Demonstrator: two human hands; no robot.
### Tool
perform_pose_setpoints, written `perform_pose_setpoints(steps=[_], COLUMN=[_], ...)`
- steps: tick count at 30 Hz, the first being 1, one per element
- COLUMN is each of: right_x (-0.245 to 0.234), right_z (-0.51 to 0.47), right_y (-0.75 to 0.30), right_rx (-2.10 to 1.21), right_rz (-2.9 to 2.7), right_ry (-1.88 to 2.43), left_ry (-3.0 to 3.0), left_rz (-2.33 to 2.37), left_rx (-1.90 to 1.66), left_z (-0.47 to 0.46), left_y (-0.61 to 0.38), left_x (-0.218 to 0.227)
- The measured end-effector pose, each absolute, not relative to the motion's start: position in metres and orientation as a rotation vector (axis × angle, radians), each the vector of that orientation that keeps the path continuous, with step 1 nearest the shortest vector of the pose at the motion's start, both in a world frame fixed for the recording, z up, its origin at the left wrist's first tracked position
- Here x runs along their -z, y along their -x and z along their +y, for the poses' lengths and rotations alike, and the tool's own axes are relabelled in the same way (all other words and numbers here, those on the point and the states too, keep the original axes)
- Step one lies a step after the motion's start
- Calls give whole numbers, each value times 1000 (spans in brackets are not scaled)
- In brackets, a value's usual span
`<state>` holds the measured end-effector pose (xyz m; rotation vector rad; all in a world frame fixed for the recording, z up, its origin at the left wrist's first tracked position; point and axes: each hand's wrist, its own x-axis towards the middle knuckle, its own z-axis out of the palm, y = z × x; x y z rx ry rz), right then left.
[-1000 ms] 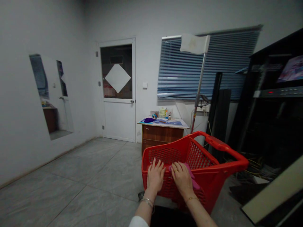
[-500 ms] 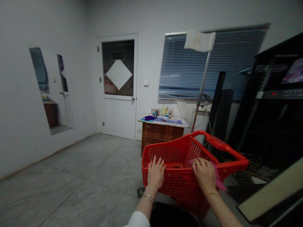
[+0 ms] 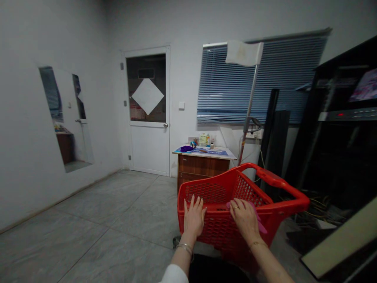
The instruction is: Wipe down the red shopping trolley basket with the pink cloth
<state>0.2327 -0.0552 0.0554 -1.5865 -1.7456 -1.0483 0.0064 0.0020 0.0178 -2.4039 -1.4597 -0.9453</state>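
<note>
In front of me stands a red plastic shopping cart (image 3: 206, 184) with perforated sides and a raised handle at the right. My left hand (image 3: 194, 217) rests on the near top rim with its fingers spread and nothing in them. Farther right along the same rim, my right hand (image 3: 245, 219) is closed over a pink cloth (image 3: 260, 225), pressing it against the edge. Part of the cloth hangs down outside the cart, and the palm hides the rest of it.
Behind the cart is a brown wooden cabinet (image 3: 203, 167) with a purple cloth (image 3: 187, 149) and several bottles on top. A pole with a white flag (image 3: 244, 53) rises beside it. A dark rack (image 3: 332, 149) and a pale board (image 3: 338, 239) are at the right. A white door (image 3: 149, 151) is at the back.
My right hand has slid left along the cart rim, carrying the pink cloth with it. My left hand stays at about the same place on the rim.
</note>
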Motion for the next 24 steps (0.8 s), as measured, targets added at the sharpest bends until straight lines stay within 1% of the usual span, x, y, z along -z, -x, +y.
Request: perform_pose_setpoints(steps=[4,7,10,14,18,21,24], right_x=[-74,-78,-68,-46,-31,-31,-36], right_z=[-65,-66,-61,-48,-36,-33,-37], right_y=[-308,-327,-304,-231,-163,-145,-160], right_rx=[1094,1102,1114,1073,979,956,947], right_rz=[-1661,-1593,-1579,-1692,-1687,-1711,-1742], right_ry=[1660,1688,1682,1618,1531,1506,1508], left_ry=[2416,2415,2410,2407,2406,2401,2387], left_rz=[-1453,-1476,-1493,-1514,-1514,-1497,-1487], left_rx=[982,996,1002,995,963,940,928], left_z=[2,1,-1,-1,0,0,0], left_y=[-9,-11,-13,-13,-11,-9,-7], left_x=[-17,-17,-17,-16,-16,-17,-18])
